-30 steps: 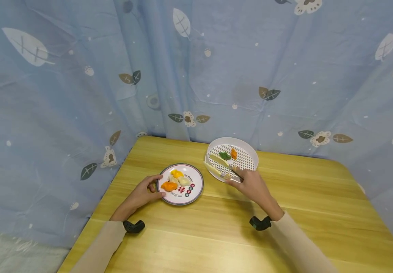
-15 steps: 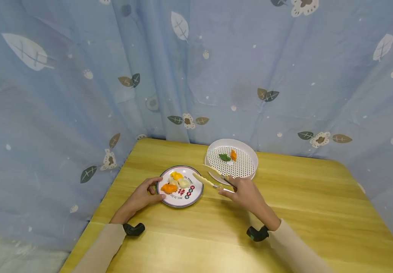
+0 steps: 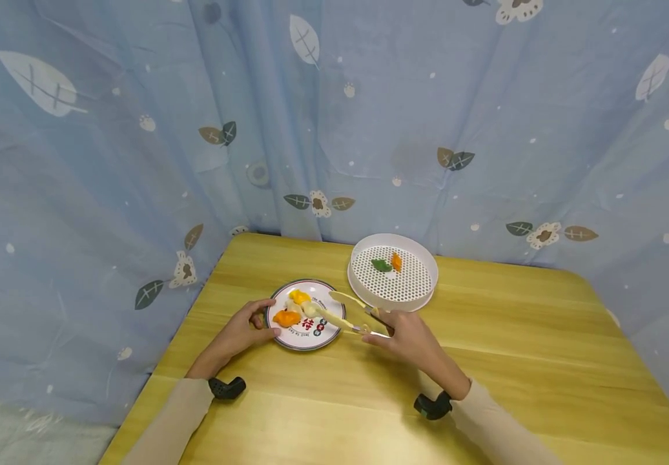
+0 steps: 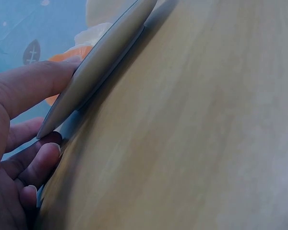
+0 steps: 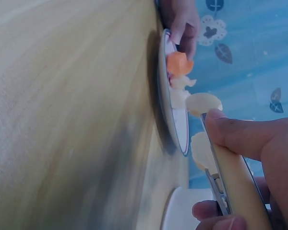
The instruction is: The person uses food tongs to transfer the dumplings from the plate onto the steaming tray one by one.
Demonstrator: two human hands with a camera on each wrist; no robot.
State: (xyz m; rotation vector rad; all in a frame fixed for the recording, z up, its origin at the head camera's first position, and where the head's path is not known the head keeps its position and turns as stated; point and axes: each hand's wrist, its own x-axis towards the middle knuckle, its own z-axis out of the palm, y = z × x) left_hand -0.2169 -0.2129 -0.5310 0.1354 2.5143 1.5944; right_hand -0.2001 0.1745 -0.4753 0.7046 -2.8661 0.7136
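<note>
My left hand point(image 3: 246, 332) grips the left rim of a round white printed plate point(image 3: 324, 290). In the left wrist view its thumb lies over the plate's edge, with other fingers below. On the plate sit an orange dumpling point(image 3: 287, 318), a yellow dumpling point(image 3: 298, 296) and pale dumplings point(image 3: 310, 309). My right hand point(image 3: 414, 336) holds tongs point(image 3: 334, 318) with cream-coloured ends. The tongs' arms are spread apart; one tip reaches over the plate beside a pale dumpling, the other over the plate's right edge. Nothing shows between the tips.
A white round steamer tray point(image 3: 362, 284) with a perforated floor stands behind and right of the plate. In it lie a green dumpling point(image 3: 381, 265) and a small orange dumpling point(image 3: 396, 261). A blue patterned curtain point(image 3: 381, 129) hangs behind the wooden table point(image 3: 520, 349).
My right hand has carried the tongs left, from above the steamer tray to the plate. The left hand and the plate have stayed in place.
</note>
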